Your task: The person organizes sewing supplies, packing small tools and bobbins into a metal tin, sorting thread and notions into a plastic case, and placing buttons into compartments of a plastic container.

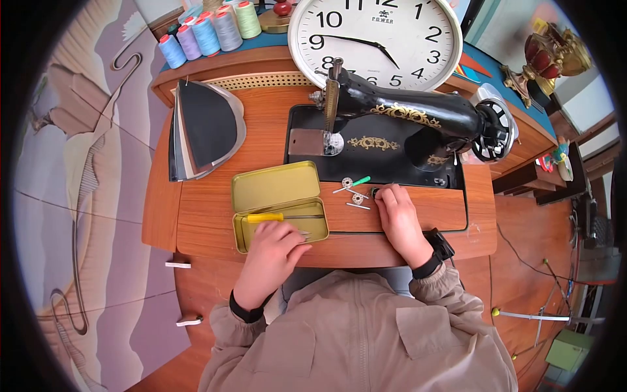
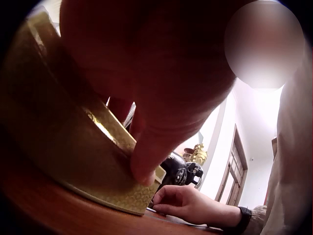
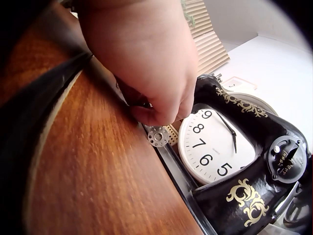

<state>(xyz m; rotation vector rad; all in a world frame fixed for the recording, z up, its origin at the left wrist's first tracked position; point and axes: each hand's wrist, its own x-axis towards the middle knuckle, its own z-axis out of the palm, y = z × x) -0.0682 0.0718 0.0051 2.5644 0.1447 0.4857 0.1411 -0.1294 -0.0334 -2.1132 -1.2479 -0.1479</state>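
**Sewing machine bits everywhere, both hands in them**

My read: this was fiddly small-parts handling, with one hand at the loose pieces and the other at the tin. I reckon the next move called for a light fingertip pinch, since pins that thin could easily roll off if nudged.

The right grip (image 1: pixel 398 212) was drawn in to a close pinch on a small dark round part (image 1: pixel 374 193), too covered for me to say what exactly. That part was down at the worktop (image 1: pixel 196 219), just in front of the machine's black bed (image 1: pixel 366 157).

The left grip (image 1: pixel 273 249) was over the near side of the tin (image 1: pixel 319 227), fingers partly bent, with the thumb down by the outside wall in the left wrist view. Couldn't tell whether it had hold of anything; some thin metal bits (image 1: pixel 305 234) showed right beside the fingertips.

Just left of the right grip lay two metal bobbins (image 1: pixel 358 198), a green-handled tool (image 1: pixel 361 181) and a couple of thin metal pins (image 1: pixel 358 206). A yellow-handled screwdriver (image 1: pixel 266 217) sat lengthwise in the tin, whose lid (image 1: pixel 274 186) was flipped back on the far side.

Further out: a black sewing machine (image 1: pixel 405 108) with gold decoration, a big round clock (image 1: pixel 366 62) behind it, fanned swatches (image 1: pixel 208 124) off left, and thread cones (image 1: pixel 207 36) at the back.
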